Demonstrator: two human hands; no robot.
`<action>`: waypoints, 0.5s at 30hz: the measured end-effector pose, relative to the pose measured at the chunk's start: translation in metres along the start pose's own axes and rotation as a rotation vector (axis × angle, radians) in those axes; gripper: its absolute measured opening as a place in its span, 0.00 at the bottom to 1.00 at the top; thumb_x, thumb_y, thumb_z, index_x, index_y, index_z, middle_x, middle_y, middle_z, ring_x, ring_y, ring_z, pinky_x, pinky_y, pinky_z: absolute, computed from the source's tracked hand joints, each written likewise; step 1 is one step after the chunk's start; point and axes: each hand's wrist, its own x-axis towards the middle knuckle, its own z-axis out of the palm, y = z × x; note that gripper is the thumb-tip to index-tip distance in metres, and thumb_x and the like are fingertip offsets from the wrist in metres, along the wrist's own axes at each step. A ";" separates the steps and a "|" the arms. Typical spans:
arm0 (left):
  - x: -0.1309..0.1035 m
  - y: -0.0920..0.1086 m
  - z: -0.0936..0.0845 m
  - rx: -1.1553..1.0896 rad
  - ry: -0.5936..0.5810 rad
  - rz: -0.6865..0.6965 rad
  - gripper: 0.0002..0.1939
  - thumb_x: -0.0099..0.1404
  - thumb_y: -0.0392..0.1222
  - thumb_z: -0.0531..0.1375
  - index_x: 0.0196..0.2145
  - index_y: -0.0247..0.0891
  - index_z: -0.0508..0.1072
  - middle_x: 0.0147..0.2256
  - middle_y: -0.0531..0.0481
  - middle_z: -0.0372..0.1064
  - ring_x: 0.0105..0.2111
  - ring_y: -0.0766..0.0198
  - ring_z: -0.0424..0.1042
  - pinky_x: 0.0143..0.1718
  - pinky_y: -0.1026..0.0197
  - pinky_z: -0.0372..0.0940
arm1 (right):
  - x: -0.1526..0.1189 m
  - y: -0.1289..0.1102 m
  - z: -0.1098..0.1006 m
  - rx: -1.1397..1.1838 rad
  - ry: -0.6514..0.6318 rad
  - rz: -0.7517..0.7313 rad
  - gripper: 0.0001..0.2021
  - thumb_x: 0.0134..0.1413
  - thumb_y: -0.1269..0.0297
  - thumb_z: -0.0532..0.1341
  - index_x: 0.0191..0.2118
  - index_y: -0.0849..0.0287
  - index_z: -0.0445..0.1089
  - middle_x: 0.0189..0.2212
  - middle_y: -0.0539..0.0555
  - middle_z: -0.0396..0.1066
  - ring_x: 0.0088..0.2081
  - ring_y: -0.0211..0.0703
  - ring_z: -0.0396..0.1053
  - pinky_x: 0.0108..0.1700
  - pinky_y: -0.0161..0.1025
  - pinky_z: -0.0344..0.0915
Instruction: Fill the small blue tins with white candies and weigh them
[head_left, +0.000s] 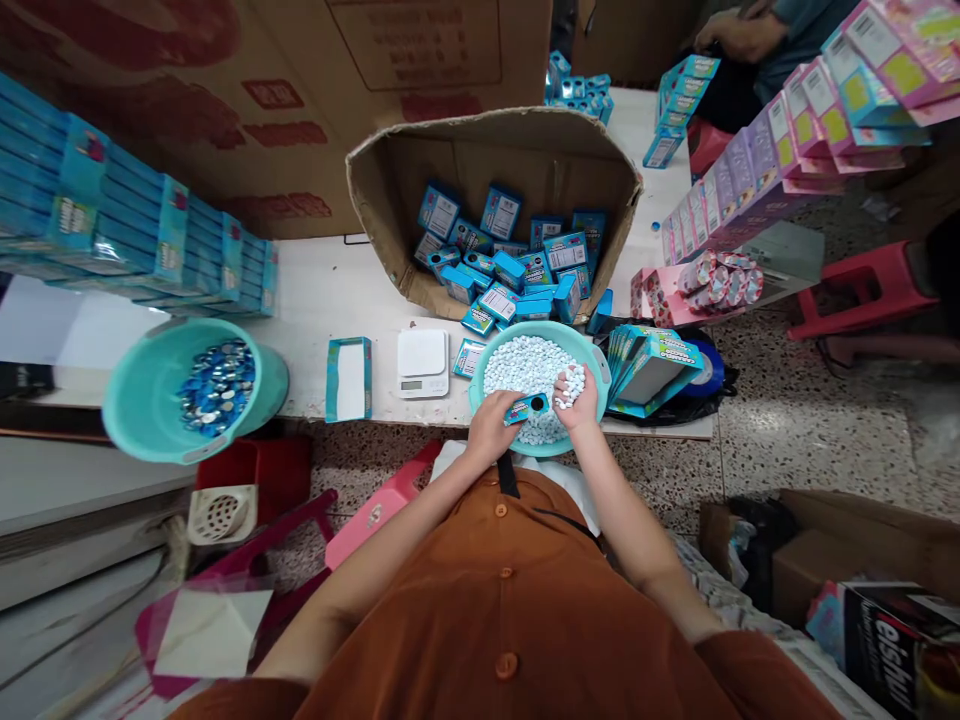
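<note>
A teal basin (525, 362) full of small white pellets stands at the table's front edge. Over its left side my left hand (491, 428) holds a small blue box (517, 411), which shows a dark round opening at its right end. My right hand (583, 402), at the basin's right side, is cupped around a heap of white pellets (570, 385), close to the box but apart from it. Behind the basin, a cut-open cardboard carton (390, 230) holds many small blue boxes (501, 300).
Left of the basin are a white scale (422, 362) and a blue tray (349, 380). A teal bucket (135, 400) with shiny blue pieces stands far left, below stacked blue boxes (112, 200). Opened blue packaging (652, 370) lies right. Another person's hand (742, 38) shows top right.
</note>
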 end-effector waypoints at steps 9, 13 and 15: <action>0.011 0.023 0.003 0.234 -0.131 0.092 0.24 0.55 0.32 0.57 0.50 0.44 0.65 0.43 0.46 0.64 0.44 0.55 0.63 0.45 0.54 0.62 | -0.016 0.008 0.014 -0.181 0.188 -0.352 0.13 0.54 0.54 0.54 0.25 0.56 0.60 0.16 0.43 0.61 0.17 0.32 0.59 0.19 0.31 0.59; 0.017 0.029 0.002 0.268 -0.144 0.086 0.26 0.53 0.29 0.57 0.49 0.47 0.66 0.44 0.46 0.63 0.45 0.54 0.62 0.44 0.54 0.61 | -0.018 0.007 0.014 -0.267 0.168 -0.449 0.14 0.53 0.52 0.55 0.24 0.55 0.58 0.16 0.44 0.60 0.19 0.34 0.61 0.23 0.34 0.63; 0.020 0.028 0.005 0.212 -0.133 0.048 0.24 0.55 0.32 0.58 0.49 0.46 0.66 0.43 0.47 0.64 0.44 0.55 0.63 0.44 0.54 0.61 | -0.018 0.008 0.017 -0.272 0.139 -0.479 0.15 0.52 0.51 0.56 0.23 0.55 0.57 0.16 0.43 0.59 0.19 0.34 0.61 0.24 0.34 0.63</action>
